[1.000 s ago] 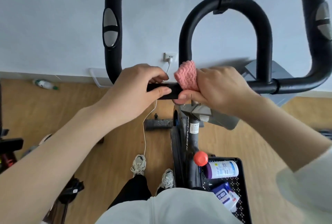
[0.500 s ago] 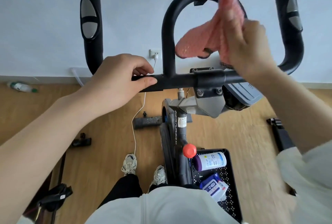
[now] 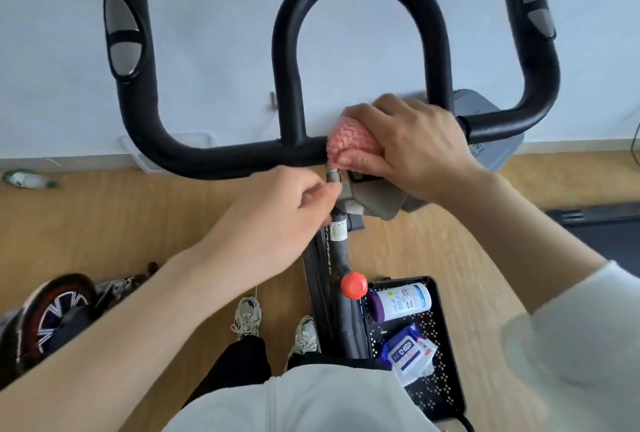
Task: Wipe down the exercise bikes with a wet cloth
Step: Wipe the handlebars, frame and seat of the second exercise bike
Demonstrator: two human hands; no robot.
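Two grips work at the handlebar. Right grip is clamped round the pink cloth, pressing it onto the bar's centre, likely to scrub that joint. Left grip curls beside the stem below; whether it holds anything cannot be told.

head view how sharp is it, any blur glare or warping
Head view: soft, even light with no hard glare. In the head view the left hand is slightly smeared, while the right hand and pink cloth look fairly crisp. The head view's wide lens stretches everything near the lower corners, and the floor bottle at the left edge is soft.
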